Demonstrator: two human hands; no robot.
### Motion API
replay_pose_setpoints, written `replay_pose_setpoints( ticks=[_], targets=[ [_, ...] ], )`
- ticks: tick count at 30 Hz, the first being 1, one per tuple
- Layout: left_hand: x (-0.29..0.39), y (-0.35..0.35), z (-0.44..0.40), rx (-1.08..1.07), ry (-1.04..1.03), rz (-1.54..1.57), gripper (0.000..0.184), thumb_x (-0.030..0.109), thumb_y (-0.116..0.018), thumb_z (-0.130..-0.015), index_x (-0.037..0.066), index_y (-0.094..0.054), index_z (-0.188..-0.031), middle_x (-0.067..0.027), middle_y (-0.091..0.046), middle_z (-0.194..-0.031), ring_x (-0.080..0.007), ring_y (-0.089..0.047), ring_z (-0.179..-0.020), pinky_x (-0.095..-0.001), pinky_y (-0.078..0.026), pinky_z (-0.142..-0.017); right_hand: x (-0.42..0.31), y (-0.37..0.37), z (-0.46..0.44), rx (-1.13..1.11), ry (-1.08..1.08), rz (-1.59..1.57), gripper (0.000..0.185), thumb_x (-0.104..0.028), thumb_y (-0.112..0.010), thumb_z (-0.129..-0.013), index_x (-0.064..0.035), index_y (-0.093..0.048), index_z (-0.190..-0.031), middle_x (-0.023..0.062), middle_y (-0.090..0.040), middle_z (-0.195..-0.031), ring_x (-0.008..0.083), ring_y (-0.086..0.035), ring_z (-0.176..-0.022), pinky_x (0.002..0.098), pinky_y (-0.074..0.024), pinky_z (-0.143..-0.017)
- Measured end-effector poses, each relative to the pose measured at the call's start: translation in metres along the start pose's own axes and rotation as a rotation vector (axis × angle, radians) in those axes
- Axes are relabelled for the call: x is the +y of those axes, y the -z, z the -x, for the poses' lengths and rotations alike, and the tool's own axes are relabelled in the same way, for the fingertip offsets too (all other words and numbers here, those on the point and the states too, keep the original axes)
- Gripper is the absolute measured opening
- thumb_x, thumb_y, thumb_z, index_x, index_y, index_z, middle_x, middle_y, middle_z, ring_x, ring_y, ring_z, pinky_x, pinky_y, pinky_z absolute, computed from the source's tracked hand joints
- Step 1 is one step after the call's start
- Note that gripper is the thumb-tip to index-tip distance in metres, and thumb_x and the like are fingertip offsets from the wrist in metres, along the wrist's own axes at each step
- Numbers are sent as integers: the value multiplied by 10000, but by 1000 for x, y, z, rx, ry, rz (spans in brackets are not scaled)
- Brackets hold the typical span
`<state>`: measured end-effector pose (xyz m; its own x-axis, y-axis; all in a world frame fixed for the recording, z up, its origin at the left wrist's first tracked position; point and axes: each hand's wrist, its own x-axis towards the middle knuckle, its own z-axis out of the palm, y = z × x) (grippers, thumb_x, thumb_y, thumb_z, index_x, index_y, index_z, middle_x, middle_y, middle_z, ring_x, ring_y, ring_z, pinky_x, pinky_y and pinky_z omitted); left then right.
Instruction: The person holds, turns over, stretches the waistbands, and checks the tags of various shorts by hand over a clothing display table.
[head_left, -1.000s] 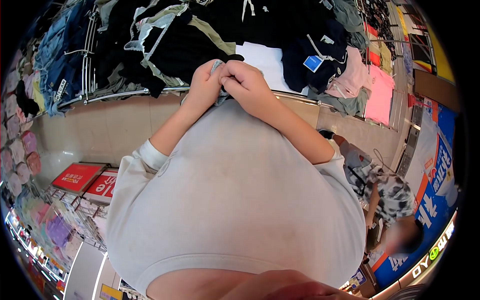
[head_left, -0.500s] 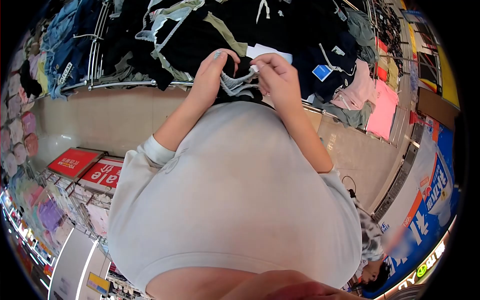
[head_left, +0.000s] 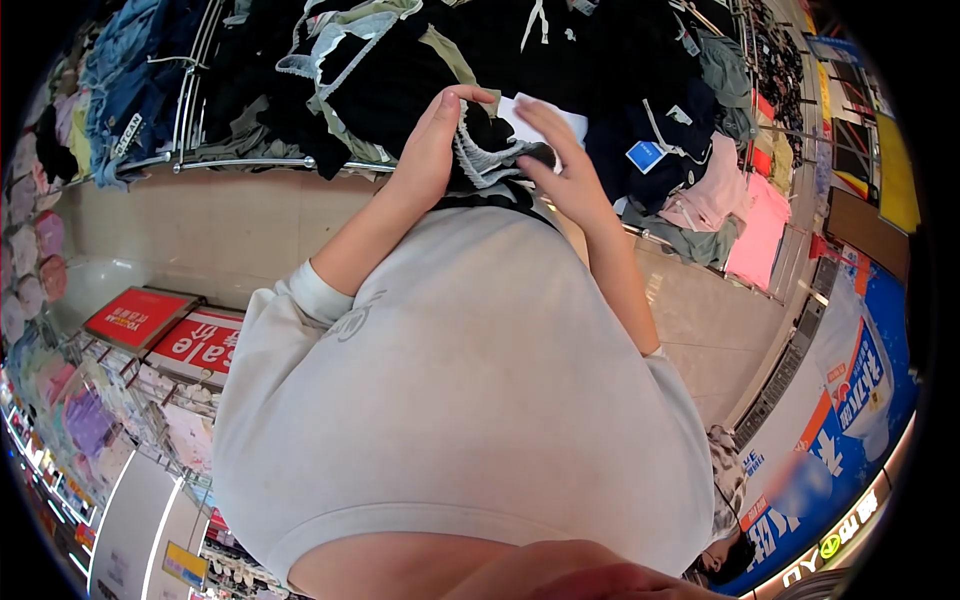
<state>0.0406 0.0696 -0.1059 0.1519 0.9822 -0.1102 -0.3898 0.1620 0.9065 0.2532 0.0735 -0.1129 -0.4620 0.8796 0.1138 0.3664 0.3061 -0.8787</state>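
Note:
Close in front of my waist is a dark garment with a gathered grey elastic band (head_left: 488,168), its band curving in a loose loop between my hands. My left hand (head_left: 437,150) is at the band's left end, thumb up and index finger stretched over to the right; its other fingers are hidden behind the cloth, and the hand appears to grip it. On the other side, my right hand (head_left: 568,170) has its fingers spread apart, with the thumb beside the band's right end. A white card or paper (head_left: 545,120) lies just behind the right fingers.
Black clothes (head_left: 390,90) are heaped on a metal-railed display ahead. A navy garment with a blue tag (head_left: 645,155) and pink clothing (head_left: 762,232) lie to the right. Denim (head_left: 130,85) is at far left. Red sale signs (head_left: 140,318) stand behind; a person (head_left: 733,480) is at lower right.
My right hand has released its pinch on the band, and its fingers have spread. The left hand has shifted slightly right, its index finger now extended. The view has turned a little.

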Motion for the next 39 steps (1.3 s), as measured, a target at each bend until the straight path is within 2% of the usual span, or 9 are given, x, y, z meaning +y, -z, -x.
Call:
replay_pose_setpoints(
  ticks=[6, 9, 15, 22, 26, 30, 34, 36, 39],
  targets=[
    [11, 7, -7, 38, -4, -52, 328, 273, -376, -1046, 30, -551, -1179, -55, -578, -1074, -124, -534, -979, -252, -406, -913, -11, -17, -15, -139, -276, 91, 426, -175, -717, -790, -60, -625, -1189, 156, -674, -1078, 298, -632, -962, 349, -477, -854],
    [18, 15, -14, 111, -77, -117, 233, 142, -483, -999, 30, -536, -1196, -54, -563, -1039, -115, -527, -940, -235, -426, -860, -6, -8, -19, -134, -411, -43, 224, -126, -707, -833, 17, -681, -1004, 55, -684, -805, 92, -568, -751, 258, -466, -713],
    [40, 34, -35, 140, -464, -716, 430, -99, -473, -634, 14, -588, -1032, -153, -553, -922, -322, -569, -894, -334, -464, -808, -28, 19, -33, 193, -413, -77, 202, -108, -707, -816, -8, -690, -991, 72, -692, -844, 122, -600, -778, 263, -466, -718],
    [57, 40, -52, 309, -667, -735, 333, -82, -498, -678, -10, -610, -983, -139, -596, -906, -283, -611, -841, -321, -487, -791, -27, 21, -50, -98, -486, -216, 344, -41, -702, -810, -44, -615, -1142, -15, -588, -884, 58, -502, -798, 202, -407, -692],
    [49, 55, -57, 241, -226, -64, 259, 22, -474, -851, -15, -612, -1066, -57, -639, -962, -127, -595, -888, -252, -474, -825, -40, 3, -56, -406, -617, -649, 478, -53, -684, -832, -8, -543, -1287, -9, -608, -1026, 67, -525, -918, 221, -435, -792],
    [34, 71, -58, 180, 261, -296, 337, 212, -469, -960, -19, -560, -1188, -76, -623, -1099, -143, -555, -1046, -275, -426, -930, -24, -3, -77, -244, -541, -670, 372, -68, -643, -853, -2, -601, -1217, 20, -643, -1100, 86, -571, -965, 235, -443, -864],
    [29, 74, -65, -178, 230, -418, 562, 229, -658, -895, -34, -434, -1338, -153, -623, -1137, -194, -555, -1122, -318, -431, -950, 8, 14, -97, 152, -640, -1045, 353, -68, -617, -872, 3, -595, -1217, 70, -665, -1095, 140, -609, -1026, 281, -466, -916],
    [26, 70, -68, -109, -35, -850, 612, 226, -695, -833, -18, -443, -1334, -218, -602, -1159, -365, -540, -1153, -414, -431, -966, 20, 20, -110, 345, -677, -1047, 354, -93, -615, -887, 11, -573, -1222, 84, -665, -1108, 158, -629, -1005, 297, -489, -897],
    [7, 79, -84, 42, -297, -1140, 543, 146, -696, -801, 7, -509, -1291, -183, -575, -1229, -375, -497, -1211, -431, -380, -1034, 52, 31, -122, -22, -504, -304, 254, -195, -640, -898, -26, -668, -1086, 102, -692, -1034, 184, -653, -930, 313, -508, -836]
  ],
)
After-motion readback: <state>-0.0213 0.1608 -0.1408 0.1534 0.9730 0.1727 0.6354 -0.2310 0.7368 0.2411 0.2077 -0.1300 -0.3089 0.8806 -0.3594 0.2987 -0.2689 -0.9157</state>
